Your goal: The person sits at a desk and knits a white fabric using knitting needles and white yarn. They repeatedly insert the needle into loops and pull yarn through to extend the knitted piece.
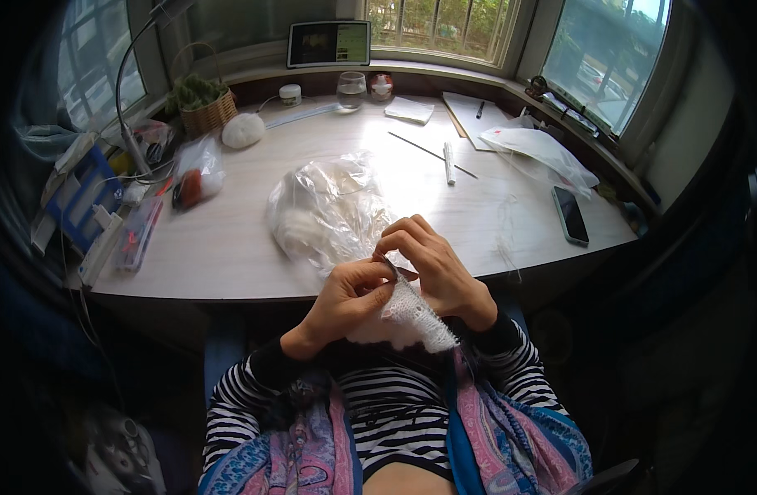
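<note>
A piece of white knitting [418, 318] hangs from between my hands, just in front of the table's near edge. My left hand [356, 294] grips its upper end, thumb and fingers pinched together near a thin knitting needle [389, 262]. Fingers bent, my right hand [431, 263] meets the left at that needle's tip; its fingertips are partly hidden, as is most of the needle. Just beyond them lies a clear plastic bag [335, 207] with pale, whitish contents, seemingly yarn.
A long thin needle [415, 147] and a white stick-like object [449, 164] lie farther back. A phone [570, 215] rests at right, near a white plastic bag [539, 148]. A glass of water [351, 93] stands behind; a power strip [100, 250] and lamp [131, 139] are left.
</note>
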Motion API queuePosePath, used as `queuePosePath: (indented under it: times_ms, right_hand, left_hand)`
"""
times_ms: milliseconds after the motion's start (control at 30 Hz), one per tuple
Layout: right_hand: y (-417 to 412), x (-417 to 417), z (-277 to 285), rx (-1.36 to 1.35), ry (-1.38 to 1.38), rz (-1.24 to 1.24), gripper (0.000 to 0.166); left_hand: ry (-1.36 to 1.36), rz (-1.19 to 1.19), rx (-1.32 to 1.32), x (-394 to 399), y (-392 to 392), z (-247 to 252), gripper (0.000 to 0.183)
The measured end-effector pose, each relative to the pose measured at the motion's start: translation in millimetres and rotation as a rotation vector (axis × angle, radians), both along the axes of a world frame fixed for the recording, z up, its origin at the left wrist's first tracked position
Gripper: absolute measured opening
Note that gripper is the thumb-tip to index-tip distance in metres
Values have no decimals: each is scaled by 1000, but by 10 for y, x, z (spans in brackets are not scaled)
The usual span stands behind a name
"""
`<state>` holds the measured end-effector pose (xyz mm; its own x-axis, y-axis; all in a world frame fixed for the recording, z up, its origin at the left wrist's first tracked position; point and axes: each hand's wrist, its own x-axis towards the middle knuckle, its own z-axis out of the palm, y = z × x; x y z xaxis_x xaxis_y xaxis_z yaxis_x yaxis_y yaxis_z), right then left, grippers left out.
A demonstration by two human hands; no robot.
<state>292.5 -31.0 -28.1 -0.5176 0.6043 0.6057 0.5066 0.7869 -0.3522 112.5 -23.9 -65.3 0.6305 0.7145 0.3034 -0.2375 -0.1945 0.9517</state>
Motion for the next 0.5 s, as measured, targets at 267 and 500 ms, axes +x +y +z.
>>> queuePosePath:
  times_ms: [267, 500]
  right_hand:
    - [-149, 159, -10, 453, 125, -165, 27]
    - [-109, 133, -68, 509, 121, -150, 27]
  left_hand:
    - [-151, 17, -212, -29, 54, 94, 17]
    - [-238, 65, -265, -92, 111, 68, 16]
